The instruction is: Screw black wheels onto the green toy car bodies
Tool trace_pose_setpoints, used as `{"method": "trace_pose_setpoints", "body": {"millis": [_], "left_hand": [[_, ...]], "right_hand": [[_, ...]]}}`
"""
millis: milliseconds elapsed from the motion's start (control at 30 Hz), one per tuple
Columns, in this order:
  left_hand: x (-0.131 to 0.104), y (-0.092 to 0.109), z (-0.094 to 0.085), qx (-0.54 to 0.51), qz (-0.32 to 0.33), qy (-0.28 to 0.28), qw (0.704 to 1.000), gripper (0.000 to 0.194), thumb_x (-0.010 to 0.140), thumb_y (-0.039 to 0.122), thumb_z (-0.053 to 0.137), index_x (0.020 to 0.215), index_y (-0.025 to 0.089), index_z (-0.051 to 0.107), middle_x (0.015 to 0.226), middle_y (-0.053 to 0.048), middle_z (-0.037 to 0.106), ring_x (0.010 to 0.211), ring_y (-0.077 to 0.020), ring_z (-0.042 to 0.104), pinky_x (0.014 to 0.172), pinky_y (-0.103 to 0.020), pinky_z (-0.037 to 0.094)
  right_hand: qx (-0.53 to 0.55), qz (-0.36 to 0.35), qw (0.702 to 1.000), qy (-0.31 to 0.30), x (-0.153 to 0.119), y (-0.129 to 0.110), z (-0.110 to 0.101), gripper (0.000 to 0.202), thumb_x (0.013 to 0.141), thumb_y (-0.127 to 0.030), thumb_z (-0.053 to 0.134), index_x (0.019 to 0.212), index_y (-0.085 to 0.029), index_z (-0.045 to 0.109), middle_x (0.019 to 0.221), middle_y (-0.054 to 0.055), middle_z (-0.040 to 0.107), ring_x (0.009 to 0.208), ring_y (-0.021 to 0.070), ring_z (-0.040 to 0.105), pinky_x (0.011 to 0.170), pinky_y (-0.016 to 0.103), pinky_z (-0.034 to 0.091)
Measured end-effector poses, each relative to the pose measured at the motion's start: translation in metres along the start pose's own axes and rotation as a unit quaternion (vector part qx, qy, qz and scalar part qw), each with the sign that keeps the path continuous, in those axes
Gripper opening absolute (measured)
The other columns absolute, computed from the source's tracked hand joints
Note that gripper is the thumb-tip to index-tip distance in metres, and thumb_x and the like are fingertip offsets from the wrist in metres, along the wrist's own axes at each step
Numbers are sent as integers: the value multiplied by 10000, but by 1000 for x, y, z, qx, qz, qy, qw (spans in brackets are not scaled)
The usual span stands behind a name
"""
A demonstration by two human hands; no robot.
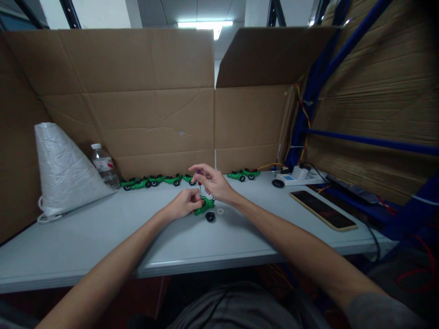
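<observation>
My right hand grips the handle of a small screwdriver from above, and its shaft points down at a green toy car on the table. Closed on the left part of that car is my left hand, its fingertips close to the screwdriver's lower end. The exact spot where the tip meets the car is too small to make out. Just in front of the car lies a loose black wheel. A little white ring rests to the right of it.
Several green toy cars line the back of the table, with more to the right. A silvery bag and a water bottle stand left. At right lie a phone, a power strip and cables.
</observation>
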State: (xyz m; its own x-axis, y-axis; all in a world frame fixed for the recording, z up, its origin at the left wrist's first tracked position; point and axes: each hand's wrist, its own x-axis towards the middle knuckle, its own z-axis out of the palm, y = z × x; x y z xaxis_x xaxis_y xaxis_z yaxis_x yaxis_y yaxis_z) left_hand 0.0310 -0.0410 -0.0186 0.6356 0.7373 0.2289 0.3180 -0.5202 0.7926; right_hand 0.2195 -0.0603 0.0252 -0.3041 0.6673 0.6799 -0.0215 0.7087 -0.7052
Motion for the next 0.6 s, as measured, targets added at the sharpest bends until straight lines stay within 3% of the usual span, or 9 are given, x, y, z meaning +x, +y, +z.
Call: {"method": "trace_pose_setpoints", "body": {"millis": [100,267,600], "left_hand": [[0,0,0,-1,4,0,1000,295,856,370,716,744,183,517,590,43,537,520,-95,461,517,-222,337],[0,1,0,3,8,-7,1000,269,871,343,691,744,186,513,597,40,543,530,-98,470,528,-227,349],[0,-3,1,-7,0,-7,1000,303,874,401,698,757,186,521,597,45,538,522,-99,482,515,-226,362]], "right_hand": [[53,29,997,-54,-1,-5,-2,390,1037,-510,533,1285,-232,645,1005,33,691,539,79,434,444,207,379],[82,48,991,-93,-1,-5,-9,415,1053,-513,503,1345,-246,630,1065,41,682,562,76,433,457,191,429],[21,36,995,-87,1,-5,-8,382,1036,-522,533,1217,-208,653,999,38,721,548,73,449,448,181,400]]}}
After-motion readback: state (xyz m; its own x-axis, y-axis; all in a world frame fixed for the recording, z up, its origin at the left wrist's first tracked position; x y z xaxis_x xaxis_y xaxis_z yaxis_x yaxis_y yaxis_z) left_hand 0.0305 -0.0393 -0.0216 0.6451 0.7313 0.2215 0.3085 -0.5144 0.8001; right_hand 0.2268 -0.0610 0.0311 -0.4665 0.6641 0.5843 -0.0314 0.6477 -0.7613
